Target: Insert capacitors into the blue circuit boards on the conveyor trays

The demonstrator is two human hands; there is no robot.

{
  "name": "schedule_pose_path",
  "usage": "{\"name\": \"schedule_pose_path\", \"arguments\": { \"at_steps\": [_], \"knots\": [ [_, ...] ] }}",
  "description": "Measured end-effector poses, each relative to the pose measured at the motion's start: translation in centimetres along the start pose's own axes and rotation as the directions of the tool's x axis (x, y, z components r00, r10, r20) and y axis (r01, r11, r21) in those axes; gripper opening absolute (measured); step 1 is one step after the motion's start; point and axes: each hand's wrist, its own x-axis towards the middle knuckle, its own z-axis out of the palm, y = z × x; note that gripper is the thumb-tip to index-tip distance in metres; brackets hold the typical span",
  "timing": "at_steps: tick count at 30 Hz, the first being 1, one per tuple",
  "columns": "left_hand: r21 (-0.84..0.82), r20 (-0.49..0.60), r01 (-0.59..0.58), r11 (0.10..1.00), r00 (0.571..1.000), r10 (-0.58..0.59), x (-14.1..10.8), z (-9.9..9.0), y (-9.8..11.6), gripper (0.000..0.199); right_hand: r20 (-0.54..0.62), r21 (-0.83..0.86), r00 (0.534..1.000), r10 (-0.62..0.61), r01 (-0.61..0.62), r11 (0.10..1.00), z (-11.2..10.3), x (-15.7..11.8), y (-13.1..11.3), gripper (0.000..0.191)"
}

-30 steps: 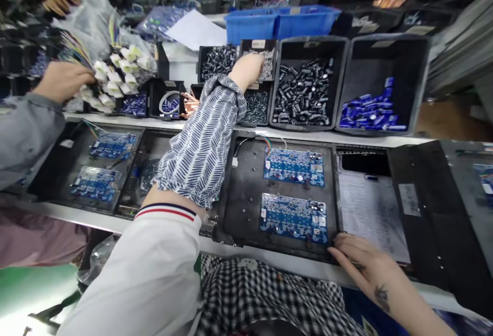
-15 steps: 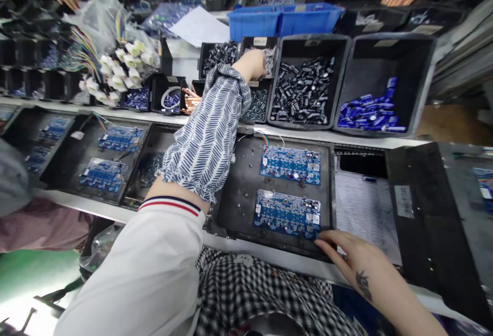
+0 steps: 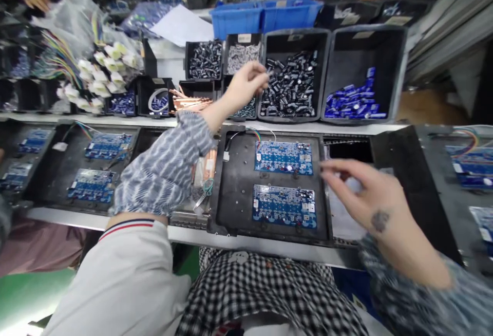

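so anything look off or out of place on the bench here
Mostly orderly. One oddity: copper parts stick out over the rim of their small bin by the left hand. The two blue circuit boards sit square in the black tray.

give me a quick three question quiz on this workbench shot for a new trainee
1. True or false: the left hand is raised in front of the parts bins, fingers pinched together.
2. How many blue circuit boards lie in the black tray straight ahead?
3. The right hand is: A) flat on the tray rim, B) lifted beside the tray, blurred, C) inside the bin of blue parts.

Key: 1 true; 2 two; 3 B.
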Motion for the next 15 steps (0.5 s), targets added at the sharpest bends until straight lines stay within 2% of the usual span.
{"name": "schedule_pose_path", "arguments": {
  "at_steps": [1, 3, 5, 7, 10, 12, 15],
  "knots": [
    [-0.124, 0.09, 0.033, 0.992, 0.996, -0.021, -2.5, 1.3, 0.6, 0.014, -0.043, 0.046, 0.999, 0.021, -0.019, 0.999, 0.4, 1.2, -0.1, 0.019],
    [-0.269, 0.249, 0.128, 0.955, 0.967, -0.059, -7.6, 3.4, 1.9, 0.008, -0.05, 0.156, 0.997, 0.061, -0.053, 0.986, 1.3, 2.8, -0.1, 0.03],
    [-0.364, 0.345, 0.234, 0.901, 0.933, -0.103, -11.8, 4.9, 2.8, 0.008, -0.016, 0.23, 0.997, 0.08, -0.074, 0.97, 2.2, 3.5, 0.2, 0.036],
    [-0.434, 0.414, 0.339, 0.835, 0.898, -0.15, -14.5, 5.7, 3.2, 0.01, 0.014, 0.259, 0.997, 0.072, -0.073, 0.963, 2.8, 3.4, 0.5, 0.03],
    [-0.478, 0.536, 0.521, 0.707, 0.811, -0.236, -15.8, 6.3, 2.8, 0.008, 0.017, 0.23, 1.0, -0.019, 0.015, 0.973, 2.7, 2.5, 0.9, 0.019],
    [-0.472, 0.622, 0.647, 0.6, 0.726, -0.294, -15.9, 6.4, 2.1, 0.007, 0.004, 0.152, 0.99, -0.139, 0.137, 0.979, 2.4, 1.9, 1.1, 0.018],
    [-0.437, 0.728, 0.777, 0.453, 0.601, -0.33, -15.8, 6.5, 1.3, 0.007, 0.013, 0.038, 0.951, -0.308, 0.308, 0.951, 1.9, 1.0, 1.2, 0.021]
  ]
}}
